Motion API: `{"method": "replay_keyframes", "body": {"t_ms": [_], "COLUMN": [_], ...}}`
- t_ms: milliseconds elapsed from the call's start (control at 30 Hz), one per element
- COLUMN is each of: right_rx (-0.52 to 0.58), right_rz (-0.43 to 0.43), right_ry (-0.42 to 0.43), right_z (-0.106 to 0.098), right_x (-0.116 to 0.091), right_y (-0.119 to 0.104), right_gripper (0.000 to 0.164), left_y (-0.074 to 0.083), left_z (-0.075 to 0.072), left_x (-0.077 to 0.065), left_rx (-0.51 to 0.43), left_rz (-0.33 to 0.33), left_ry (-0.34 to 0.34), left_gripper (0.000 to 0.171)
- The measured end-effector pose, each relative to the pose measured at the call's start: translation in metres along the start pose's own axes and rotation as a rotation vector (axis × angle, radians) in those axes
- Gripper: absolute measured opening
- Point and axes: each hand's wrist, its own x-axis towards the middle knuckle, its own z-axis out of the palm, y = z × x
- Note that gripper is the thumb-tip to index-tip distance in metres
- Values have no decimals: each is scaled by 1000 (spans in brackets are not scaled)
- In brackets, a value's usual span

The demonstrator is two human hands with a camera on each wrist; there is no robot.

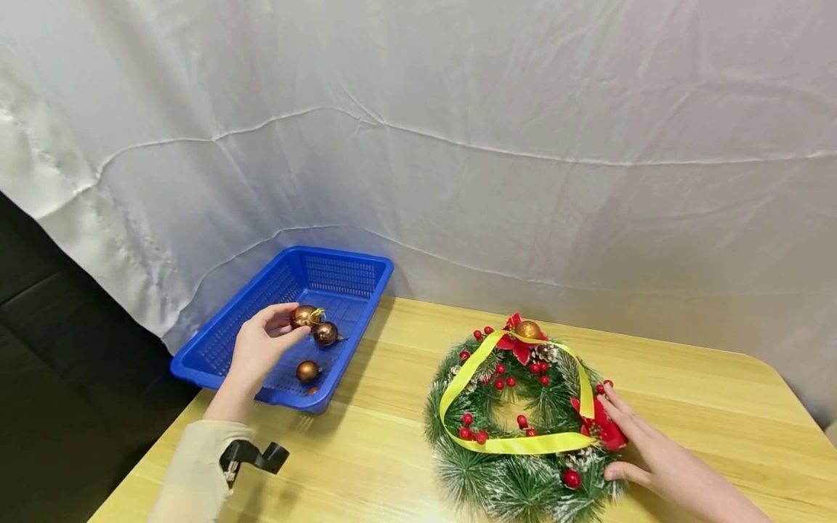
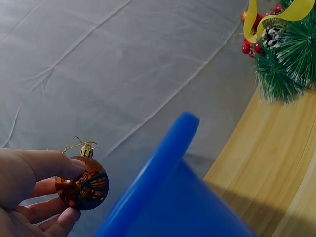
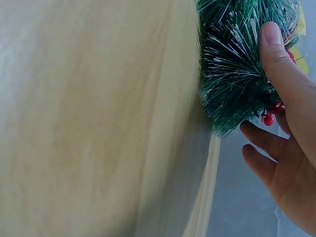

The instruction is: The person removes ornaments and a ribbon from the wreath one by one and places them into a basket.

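My left hand [image 1: 260, 347] pinches a shiny bronze Christmas ball [image 2: 96, 185] between thumb and fingers, its gold cap and string loop on top. It is over the blue plastic basket [image 1: 387, 280], where a dark brown ball [image 1: 325, 334] and a bronze ball [image 1: 307, 372] lie. On the right, a green Christmas wreath [image 1: 467, 468] with red berries and red flowers lies on the table. My right hand [image 1: 660, 449] rests against its right side, thumb on the needles, fingers loosely spread. A yellow ribbon [image 1: 543, 443] lies across the wreath, and a gold ball [image 1: 528, 330] sits at its far side.
The wooden table [image 1: 373, 457] has its back edge along a grey-white cloth [image 1: 497, 211]. The basket stands at the table's left end, its raised rim beside my left hand. A dark panel [image 1: 78, 363] is at far left.
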Motion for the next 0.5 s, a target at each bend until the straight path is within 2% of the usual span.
{"method": "replay_keyframes", "body": {"t_ms": [300, 500], "right_rx": [27, 6], "right_rz": [-6, 6], "right_ry": [6, -15], "right_z": [0, 1], "right_x": [0, 1], "right_y": [-1, 1], "right_gripper": [96, 95], "left_y": [-15, -21], "left_z": [-7, -10], "left_x": [7, 12], "left_rx": [54, 94], "left_rz": [-43, -48], "left_ry": [29, 18], "left_gripper": [51, 51]}}
